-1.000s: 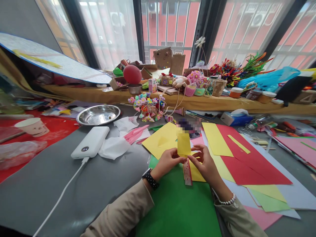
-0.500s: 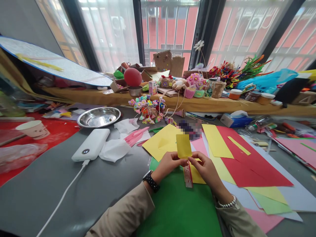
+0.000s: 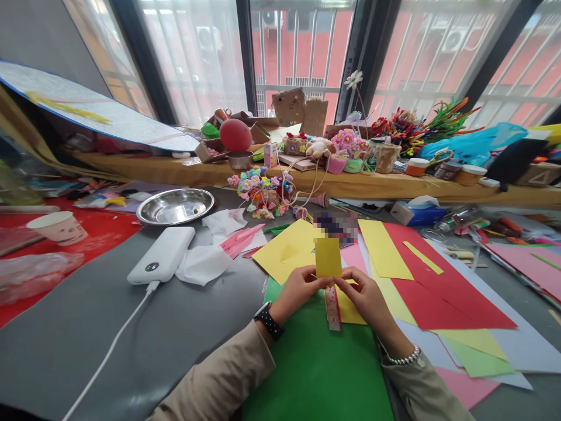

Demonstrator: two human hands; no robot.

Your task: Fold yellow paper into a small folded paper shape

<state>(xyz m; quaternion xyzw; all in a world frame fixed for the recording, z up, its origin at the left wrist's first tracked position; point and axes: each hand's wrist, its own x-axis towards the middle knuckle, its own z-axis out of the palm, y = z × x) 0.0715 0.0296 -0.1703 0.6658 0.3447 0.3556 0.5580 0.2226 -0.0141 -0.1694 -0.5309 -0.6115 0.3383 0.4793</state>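
Observation:
A small yellow piece of paper (image 3: pixel 328 256) stands upright between my two hands, in the middle of the view. My left hand (image 3: pixel 302 289) pinches its lower left corner, and my right hand (image 3: pixel 360 292) pinches the lower right. The fingertips of both hands nearly meet along its bottom edge. Beneath them lies a narrow ruler with a red pattern (image 3: pixel 333 310), partly over another yellow sheet (image 3: pixel 352 309). Both rest on a large green sheet (image 3: pixel 315 368), with my forearms on either side of it.
To the left are a white power bank (image 3: pixel 161 255) with its cable, crumpled tissue (image 3: pixel 204 266), a metal plate (image 3: pixel 175 207) and a paper cup (image 3: pixel 58 228). Red paper (image 3: pixel 460 298) and a yellow strip (image 3: pixel 385 248) lie right. Craft flowers (image 3: pixel 263 190) stand before the ledge.
The yellow paper has turned slightly and now looks straighter and a little wider. Both hands keep their pinch with only a slight shift of the fingers.

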